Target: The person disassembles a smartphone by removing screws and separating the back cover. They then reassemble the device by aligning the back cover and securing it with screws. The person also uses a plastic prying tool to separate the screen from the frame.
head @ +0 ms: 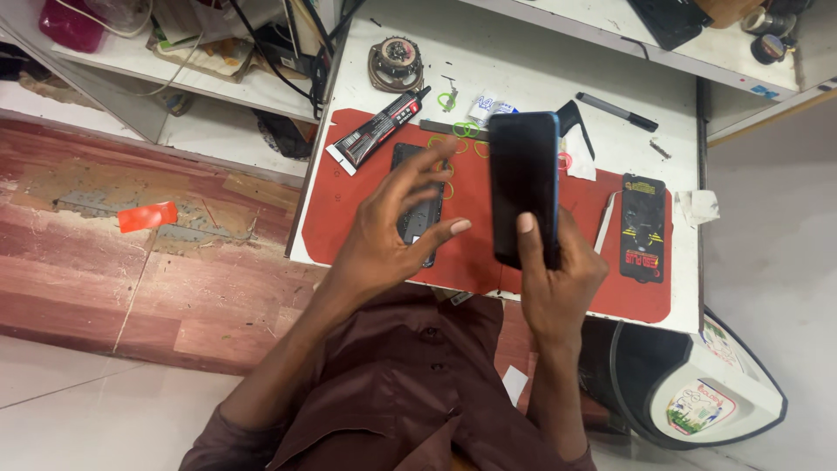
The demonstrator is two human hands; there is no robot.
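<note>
While right hand [558,270] grips phone [523,187] — left hand [392,231] hovers open.

My right hand [558,270] has the phone [523,187] up over the mat [349,218] (on the worktop [523,61]); glue tube [377,131] lies back-left, second phone [417,205] under my left hand [392,231].

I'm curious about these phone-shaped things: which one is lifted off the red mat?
The blue-edged phone, gripped in the right hand. The dark one under the left hand and the boxed one lie flat.

Two phones [523,187] [418,205], one glue tube [377,131], one pen [617,112], one red mat [349,218] (several green rubber bands [465,130] too)
</note>
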